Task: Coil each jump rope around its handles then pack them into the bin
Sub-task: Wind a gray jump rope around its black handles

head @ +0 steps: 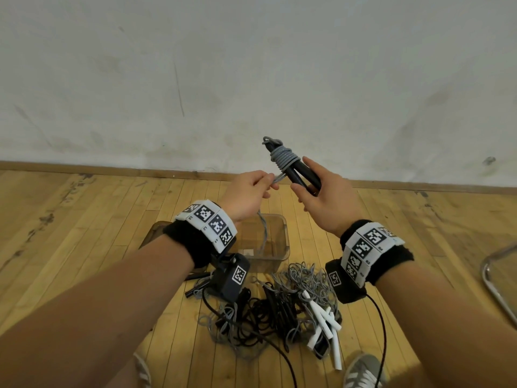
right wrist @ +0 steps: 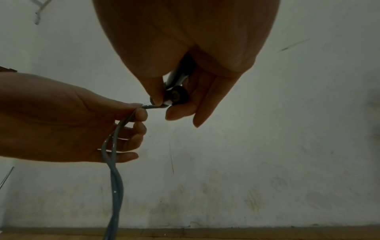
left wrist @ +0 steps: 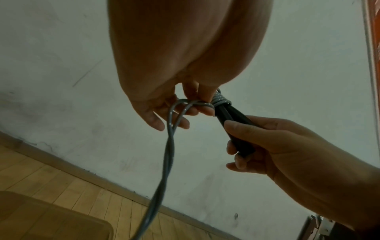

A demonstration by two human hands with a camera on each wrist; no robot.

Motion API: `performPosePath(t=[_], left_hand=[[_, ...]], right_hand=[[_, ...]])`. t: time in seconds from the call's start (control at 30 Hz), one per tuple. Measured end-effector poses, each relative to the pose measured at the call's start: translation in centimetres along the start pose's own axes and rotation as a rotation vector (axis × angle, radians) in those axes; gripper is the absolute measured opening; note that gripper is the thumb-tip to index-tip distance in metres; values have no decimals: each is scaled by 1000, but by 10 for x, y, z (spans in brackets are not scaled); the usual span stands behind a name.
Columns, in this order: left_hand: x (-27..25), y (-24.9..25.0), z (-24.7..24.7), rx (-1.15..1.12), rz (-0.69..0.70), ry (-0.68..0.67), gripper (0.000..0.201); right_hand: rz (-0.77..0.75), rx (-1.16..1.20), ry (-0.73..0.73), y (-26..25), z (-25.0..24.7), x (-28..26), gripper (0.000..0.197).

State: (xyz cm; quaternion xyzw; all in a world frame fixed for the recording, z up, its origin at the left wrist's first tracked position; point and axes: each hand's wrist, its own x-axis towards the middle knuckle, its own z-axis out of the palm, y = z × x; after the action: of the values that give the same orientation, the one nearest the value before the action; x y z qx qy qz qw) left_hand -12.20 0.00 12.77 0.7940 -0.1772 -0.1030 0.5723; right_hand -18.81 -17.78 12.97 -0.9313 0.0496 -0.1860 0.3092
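Note:
My right hand point(head: 313, 189) grips two black handles point(head: 296, 172) held together and tilted up to the left. Several turns of grey rope point(head: 282, 156) are coiled round their upper part. My left hand point(head: 251, 189) pinches the doubled grey rope point(left wrist: 186, 104) just left of the handles. From there the twisted strands point(left wrist: 169, 146) hang down toward the floor. The same pinch shows in the right wrist view, left hand point(right wrist: 131, 116) beside right hand point(right wrist: 176, 100) on the handle ends point(right wrist: 177, 95). A clear plastic bin point(head: 282, 239) stands on the floor below my hands.
A tangled pile of black and grey ropes point(head: 265, 312) with white handles point(head: 326, 323) lies on the wooden floor in front of the bin. A white wall point(head: 251, 79) rises close behind. A metal chair frame point(head: 496, 278) is at the right edge. My shoes point(head: 363, 371) show at the bottom.

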Motion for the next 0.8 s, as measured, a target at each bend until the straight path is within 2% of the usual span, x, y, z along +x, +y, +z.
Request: performPosePath(t=[0.07,0.27,0.4,0.53,0.6,0.8], left_hand=[[1,0,1,-20,4,-2,31],[3,5,5,-378,-144,-56,31],[1,13,7,-416,-156,-5,32],[1,15,8,-413,-187,33,32],[2,11,5,-386,-192,63,37],[6,-2,1,-327,-206,157,68]], right_hand=[[-21,-12,16,0,-1,1,64],[-82,-107,60,-5,-4,-1,61],[-102,-163,74,-6,-2,-2,60],[-109,-115,38,-2,10,-3,59],[-148,-77,-4,0,21,-6,55],[-202,79,-98,-1,32,-10,51]])
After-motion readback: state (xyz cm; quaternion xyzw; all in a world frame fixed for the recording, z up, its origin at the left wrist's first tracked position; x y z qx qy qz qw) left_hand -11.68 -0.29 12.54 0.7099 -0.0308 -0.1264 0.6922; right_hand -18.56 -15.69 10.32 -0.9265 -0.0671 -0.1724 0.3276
